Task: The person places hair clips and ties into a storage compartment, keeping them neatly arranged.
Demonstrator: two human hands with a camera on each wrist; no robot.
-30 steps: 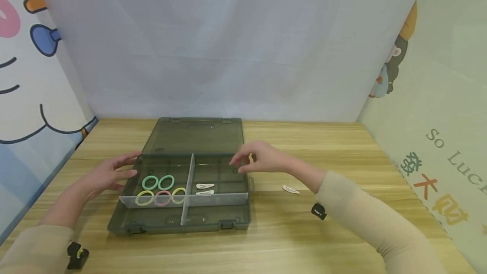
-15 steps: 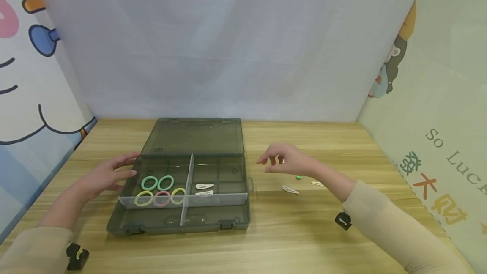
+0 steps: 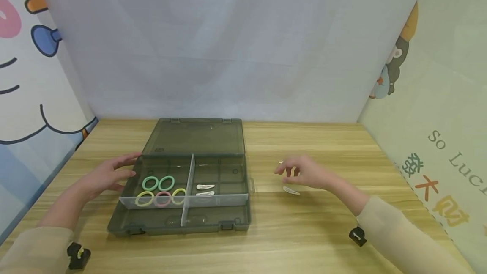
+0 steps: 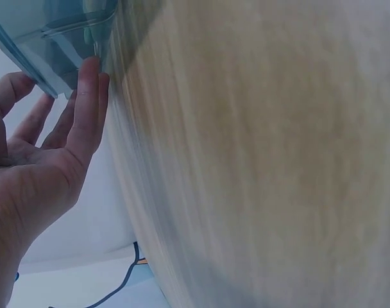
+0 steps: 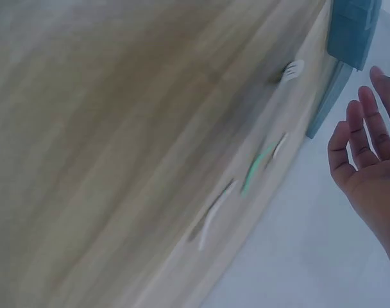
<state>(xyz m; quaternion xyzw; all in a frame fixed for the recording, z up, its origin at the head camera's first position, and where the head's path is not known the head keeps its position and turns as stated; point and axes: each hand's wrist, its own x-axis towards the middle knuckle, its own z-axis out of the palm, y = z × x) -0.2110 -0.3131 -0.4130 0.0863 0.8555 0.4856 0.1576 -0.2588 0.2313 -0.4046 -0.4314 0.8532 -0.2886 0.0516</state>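
Note:
A dark translucent divided box (image 3: 179, 219) lies with its lid (image 3: 198, 136) folded back. My left hand (image 3: 104, 176) touches the left wall with relaxed fingers; the left wrist view shows its fingertips against the box's side. In the left compartment lie green hair ties (image 3: 166, 182), yellow ones (image 3: 145, 198) and a pink one (image 3: 162, 198). Two white snap hair clips (image 3: 205, 187) are in the right one. My right hand (image 3: 308, 172) hovers right of the box, fingers loosely bent and holding nothing, close to a white hair clip (image 3: 291, 190) on the table.
The right wrist view shows another white clip (image 5: 215, 215), a green strip-like item (image 5: 254, 170) and a further small white item (image 5: 278, 147) on the table. These are mostly hidden behind my right hand in the head view. A pale curtain (image 3: 228, 54) hangs behind the wooden table (image 3: 266, 240).
My right hand has moved right, from above the box's right edge to over the loose clips, and lowered slightly. My left hand and the box's contents look unchanged.

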